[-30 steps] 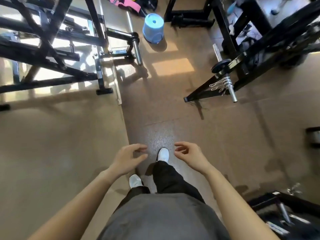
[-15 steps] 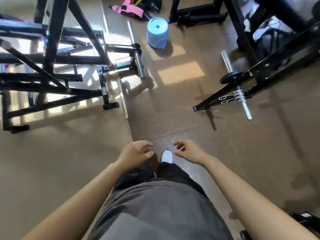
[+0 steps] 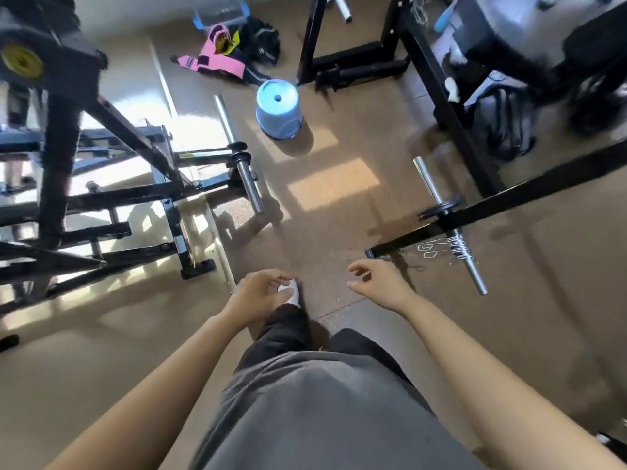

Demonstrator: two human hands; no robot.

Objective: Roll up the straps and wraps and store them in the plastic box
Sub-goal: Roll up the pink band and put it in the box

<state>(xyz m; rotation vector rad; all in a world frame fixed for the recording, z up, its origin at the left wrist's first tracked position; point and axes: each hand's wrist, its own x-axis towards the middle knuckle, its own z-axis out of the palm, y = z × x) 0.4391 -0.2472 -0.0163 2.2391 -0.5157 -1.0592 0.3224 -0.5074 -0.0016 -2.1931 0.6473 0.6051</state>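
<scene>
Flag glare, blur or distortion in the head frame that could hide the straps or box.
Head view: sun glare blows out the floor under the rack; wide-angle bends frames at the edges; top corners smeared; pink straps and plastic box are small and soft at the top, yet visible.

both bare forearms reach forward and a little inward from the lower corners of the view. the left hand (image 3: 258, 295) is seen from its back, with the fingers loosely curled and the thumb near the fingertips, and it holds nothing. the right hand (image 3: 381, 283) is a bit further forward, fingers loosely bent and slightly apart, also holding nothing. the two hands are apart and do not touch each other.
</scene>
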